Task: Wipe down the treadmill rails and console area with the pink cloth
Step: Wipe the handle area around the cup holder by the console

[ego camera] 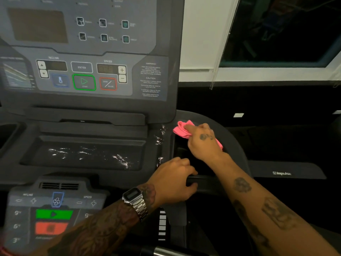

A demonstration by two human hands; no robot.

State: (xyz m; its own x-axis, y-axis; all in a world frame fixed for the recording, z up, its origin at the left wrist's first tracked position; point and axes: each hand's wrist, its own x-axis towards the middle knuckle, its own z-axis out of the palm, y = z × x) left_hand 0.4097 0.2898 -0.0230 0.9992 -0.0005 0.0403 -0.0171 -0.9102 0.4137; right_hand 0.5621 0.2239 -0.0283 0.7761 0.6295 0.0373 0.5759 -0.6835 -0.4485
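Observation:
The pink cloth [181,129] is bunched under my right hand [203,140], which presses it onto the curved right end of the treadmill's dark rail [230,130], just beside the console's lower right corner. My left hand [175,180], with a metal watch on its wrist, is closed around the black front handlebar [204,182] below. The grey console [88,71] with its buttons fills the upper left. Its tray [83,154] shows wet streaks.
A lower control panel [53,213] with green and red buttons sits at the bottom left. A cup holder recess [9,133] is at the far left. A second treadmill's side cover [282,172] lies to the right. A dark window [286,30] with hanging blind cords is behind.

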